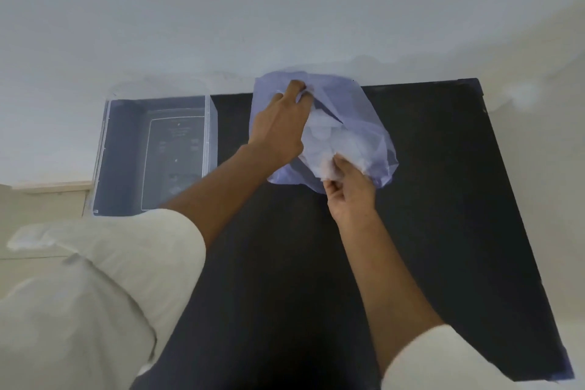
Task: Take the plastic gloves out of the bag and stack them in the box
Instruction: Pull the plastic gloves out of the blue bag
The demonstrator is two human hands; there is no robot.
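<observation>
A thin, pale blue plastic bag (373,123) lies at the far edge of the black table (443,199). Crumpled clear plastic gloves (326,142) show through its open mouth. My left hand (281,127) reaches over the bag and pinches its far rim near the wall. At the bag's near edge my right hand (348,187) pinches a bunch of the clear glove plastic. To the left stands a clear plastic box (209,133) with nothing visible inside it.
A white wall (285,9) runs directly behind the table's far edge. The box overhangs the table's left side. A light floor and a step show at the left, partly behind my loose white sleeve.
</observation>
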